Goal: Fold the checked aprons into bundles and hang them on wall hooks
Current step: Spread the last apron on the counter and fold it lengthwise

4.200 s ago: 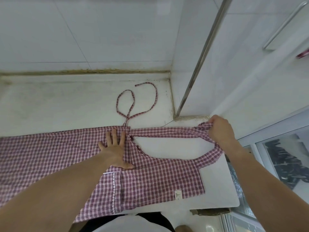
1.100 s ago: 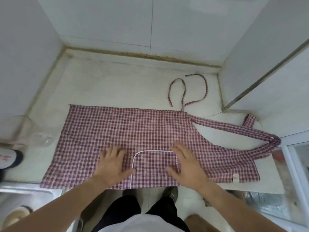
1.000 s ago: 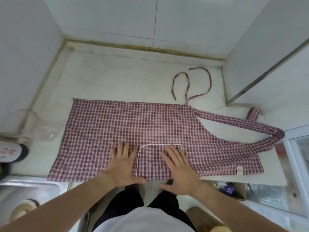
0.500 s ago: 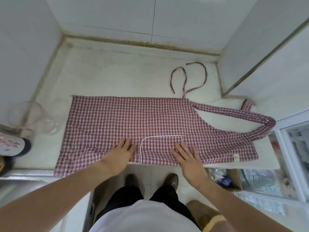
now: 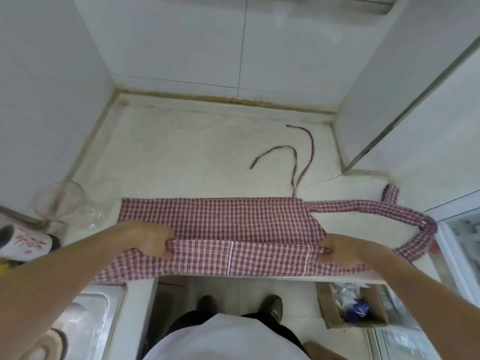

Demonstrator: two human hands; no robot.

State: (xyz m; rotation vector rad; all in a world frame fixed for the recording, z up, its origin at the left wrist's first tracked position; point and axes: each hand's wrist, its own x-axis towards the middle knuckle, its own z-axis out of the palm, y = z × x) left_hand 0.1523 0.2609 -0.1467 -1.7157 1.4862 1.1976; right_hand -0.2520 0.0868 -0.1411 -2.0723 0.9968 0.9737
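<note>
Head cam looks straight down at a white counter (image 5: 181,157) set in a tiled corner, w/ the checked apron (image 5: 220,219) laid out lengthwise across its near part. The near long edge is turned up and over toward the wall, so a paler strip of the underside shows along the front, w/ a white stitched line crossing it approx. mid-way. Left hand (image 5: 153,241) pinches that folded edge at its left end, fingers curled round the cloth; right hand (image 5: 335,249) pinches the same edge at the right end, same way. Both hands sit low on the fabric, well apart, w/ the fold stretched flat between them. The apron's left near corner hangs off the counter edge over a steel sink (image 5: 85,320). On the right the neck strap (image 5: 384,207) loops out to the counter's right edge and curves back toward the right hand. Two thin ties (image 5: 301,162) trail from the apron's far edge up toward the wall, lying loose on the counter. A clear glass jug (image 5: 62,206) stands at the counter's left end, just beside the apron. Below on the floor, right of the person's feet, an open cardboard box (image 5: 355,305) w/ plastic bits inside.
</note>
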